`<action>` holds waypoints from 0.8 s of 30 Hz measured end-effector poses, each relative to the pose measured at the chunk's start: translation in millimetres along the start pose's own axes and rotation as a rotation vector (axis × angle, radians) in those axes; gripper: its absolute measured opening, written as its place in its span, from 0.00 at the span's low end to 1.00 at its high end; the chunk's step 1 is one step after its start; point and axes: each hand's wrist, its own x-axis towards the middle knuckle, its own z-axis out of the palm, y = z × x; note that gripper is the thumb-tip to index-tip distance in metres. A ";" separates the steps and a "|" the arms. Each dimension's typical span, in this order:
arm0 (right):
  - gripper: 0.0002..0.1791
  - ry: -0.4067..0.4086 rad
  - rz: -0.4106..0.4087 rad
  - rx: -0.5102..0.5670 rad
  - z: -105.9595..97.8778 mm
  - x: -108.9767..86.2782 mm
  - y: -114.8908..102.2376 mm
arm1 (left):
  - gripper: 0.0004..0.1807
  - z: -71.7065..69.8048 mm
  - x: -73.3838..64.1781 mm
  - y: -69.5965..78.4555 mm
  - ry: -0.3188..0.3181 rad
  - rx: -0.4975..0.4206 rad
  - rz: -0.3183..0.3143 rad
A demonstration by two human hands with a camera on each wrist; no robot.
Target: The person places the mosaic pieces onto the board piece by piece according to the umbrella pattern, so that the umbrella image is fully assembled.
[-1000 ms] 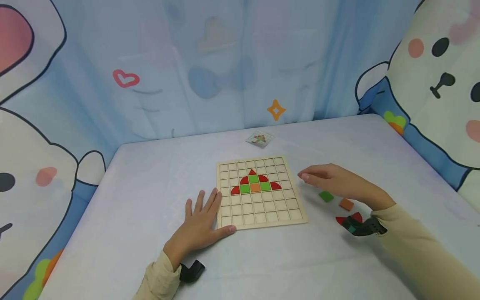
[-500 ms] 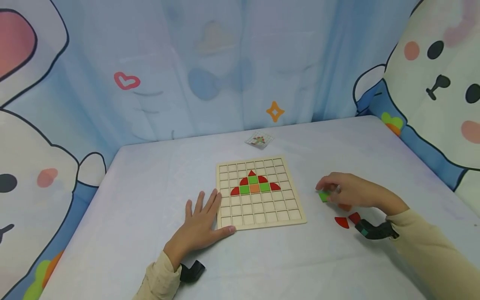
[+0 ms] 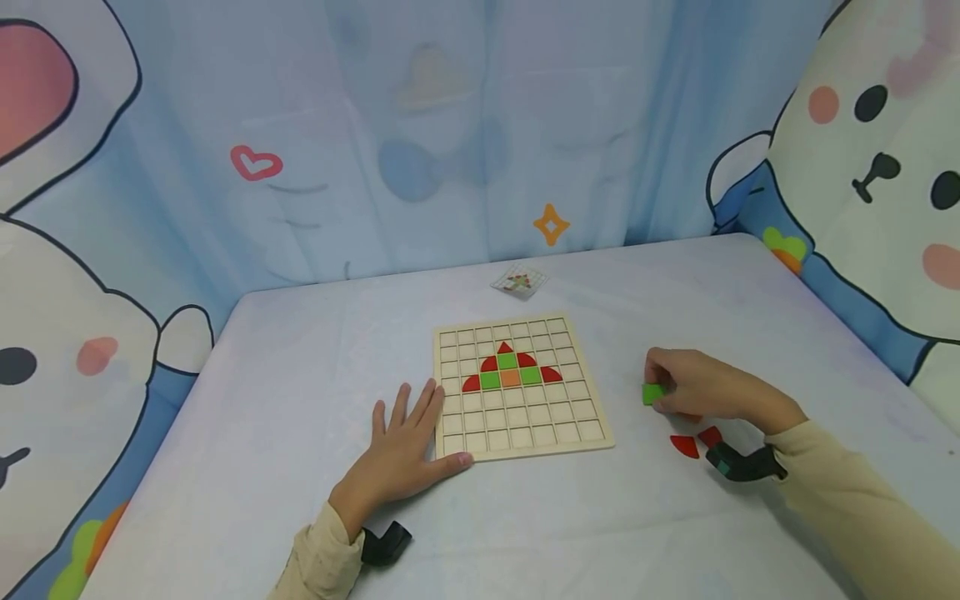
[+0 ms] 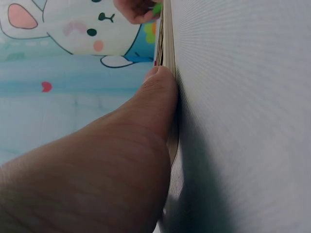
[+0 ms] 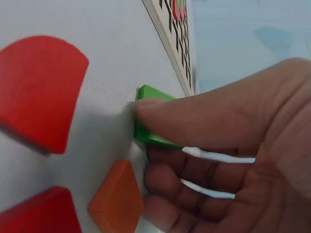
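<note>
While pinched, grn tile (image 3: 650, 395) pts edge twd board (image 3: 545, 433).

The board (image 3: 495, 443) is showing pale, matt wood. To its right, the green tile (image 5: 153, 93) is looking smooth and slightly glossy, and the orange tile (image 5: 119, 196) and loose red tiles (image 5: 41, 92) are showing smooth faces; whether they are wood or plastic is remaining unclear. Under the board, a white cloth (image 3: 315, 350) is showing soft creases. Beyond the board, a card (image 3: 519, 281) is looking like thin paper, and a blue curtain (image 3: 330, 108) is hanging in cloth folds.
</note>
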 end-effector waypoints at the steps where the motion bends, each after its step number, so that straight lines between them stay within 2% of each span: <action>1: 0.12 0.009 0.004 0.006 -0.1 -0.1 -0.1 | 0.60 0.0 0.1 0.0 -0.002 0.001 -0.002; 6: 0.06 0.106 0.008 0.057 -1.1 0.8 0.4 | 0.60 0.1 0.9 0.4 0.001 -0.008 -0.001; 13: 0.09 0.225 0.015 0.341 5.1 4.6 -4.2 | 0.59 1.4 2.0 -0.7 0.005 0.002 -0.005; 24: 0.14 0.187 -0.018 0.472 14.2 13.6 -23.8 | 0.59 1.8 1.6 -1.1 0.003 0.003 -0.004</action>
